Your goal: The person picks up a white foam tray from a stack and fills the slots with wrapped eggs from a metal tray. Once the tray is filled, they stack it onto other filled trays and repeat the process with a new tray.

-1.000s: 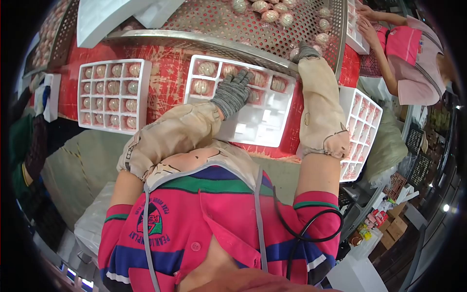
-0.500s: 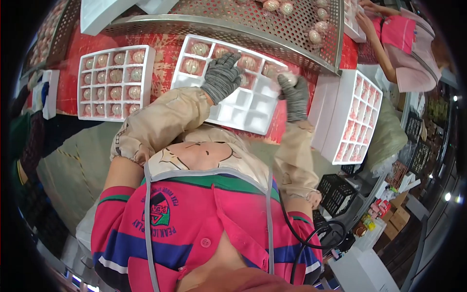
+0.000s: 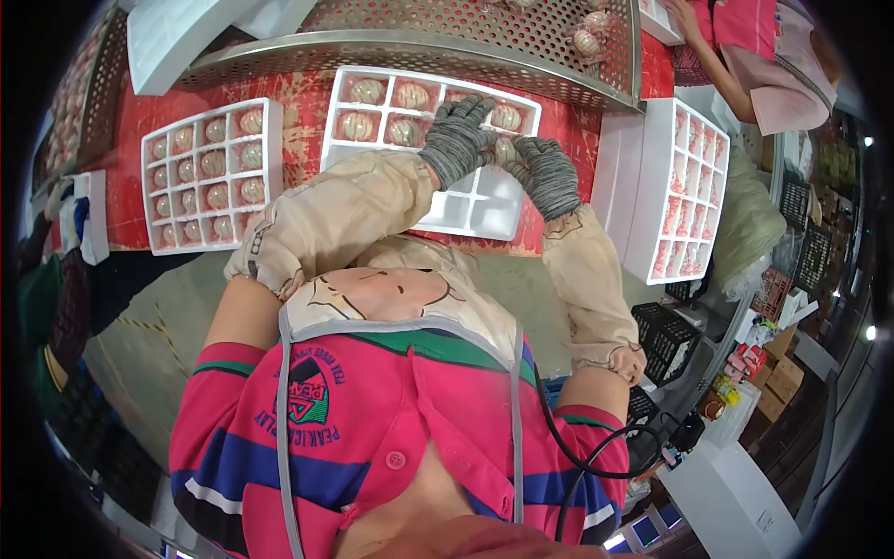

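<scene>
Tray [image 3: 496, 216] is moulded in smooth foam; tabletop [image 3: 304, 119] is scuffed; trough [image 3: 400, 41] is formed of perforated metal; gloves [image 3: 549, 175] are knitted, matt.

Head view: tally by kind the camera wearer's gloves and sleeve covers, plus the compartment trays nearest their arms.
Grey knit gloves: 2, on the left hand and right hand
Beige sleeve covers: 2
White compartment trays: 3, one beneath the hands, one to each side (any stacked underneath not counted)
Total: 7
</scene>
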Available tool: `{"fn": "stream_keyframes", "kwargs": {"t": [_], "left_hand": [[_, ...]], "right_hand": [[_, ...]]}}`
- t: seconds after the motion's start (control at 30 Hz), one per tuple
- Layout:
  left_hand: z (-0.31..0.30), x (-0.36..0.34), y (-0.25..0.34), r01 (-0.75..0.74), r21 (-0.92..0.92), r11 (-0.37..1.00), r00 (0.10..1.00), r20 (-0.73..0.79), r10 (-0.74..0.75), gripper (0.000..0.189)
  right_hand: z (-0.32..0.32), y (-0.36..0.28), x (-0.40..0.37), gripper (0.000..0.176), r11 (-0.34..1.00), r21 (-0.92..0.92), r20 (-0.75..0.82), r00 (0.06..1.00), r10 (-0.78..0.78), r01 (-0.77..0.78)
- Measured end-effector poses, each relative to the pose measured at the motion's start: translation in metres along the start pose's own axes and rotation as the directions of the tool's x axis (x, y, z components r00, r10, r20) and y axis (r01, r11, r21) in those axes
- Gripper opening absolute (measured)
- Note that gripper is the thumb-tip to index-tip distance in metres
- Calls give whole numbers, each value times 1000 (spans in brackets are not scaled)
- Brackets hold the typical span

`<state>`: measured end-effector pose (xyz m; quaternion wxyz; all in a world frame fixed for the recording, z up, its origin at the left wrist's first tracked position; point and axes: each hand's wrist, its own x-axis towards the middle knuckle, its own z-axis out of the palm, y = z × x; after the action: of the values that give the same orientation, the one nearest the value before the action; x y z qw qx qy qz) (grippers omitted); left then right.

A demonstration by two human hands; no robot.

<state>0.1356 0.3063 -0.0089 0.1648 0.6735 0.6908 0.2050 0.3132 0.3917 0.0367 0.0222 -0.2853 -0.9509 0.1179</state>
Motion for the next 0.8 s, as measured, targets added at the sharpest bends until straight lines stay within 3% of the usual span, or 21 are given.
{"fn": "stream_keyframes", "kwargs": {"t": [0.03,0.1,0.37,0.47,0.53,0.63,0.73,0.77,0.8], "left_hand": [[2,3,0,5,-3,1000,1000,5,-5,30],[12,12,1,-86,165,983,996,8,86,22],[21,22,3,-51,88,995,997,-45,55,18],[15,24,11,-70,244,967,995,89,49,23],[14,26,9,-56,158,986,997,62,46,22],[11,24,5,-59,42,997,997,52,56,22],[-1,14,-3,-103,19,994,992,75,102,24],[-4,9,-8,-122,17,992,989,82,120,26],[-2,2,-16,-153,-2,988,987,-53,153,29]], "right_hand": [[4,1,3,39,1000,4,7,1000,0,0],[11,6,8,38,996,-78,48,998,-45,49],[23,16,14,38,949,-275,195,976,-98,151],[29,15,12,36,942,-312,224,973,-58,128],[32,18,12,35,939,-325,215,976,-42,112],[31,21,9,35,963,-236,185,979,-89,132],[9,16,10,27,996,38,93,992,82,-86],[3,17,6,27,995,42,95,992,88,-93],[-2,19,1,26,993,76,-39,995,97,-94]]}}
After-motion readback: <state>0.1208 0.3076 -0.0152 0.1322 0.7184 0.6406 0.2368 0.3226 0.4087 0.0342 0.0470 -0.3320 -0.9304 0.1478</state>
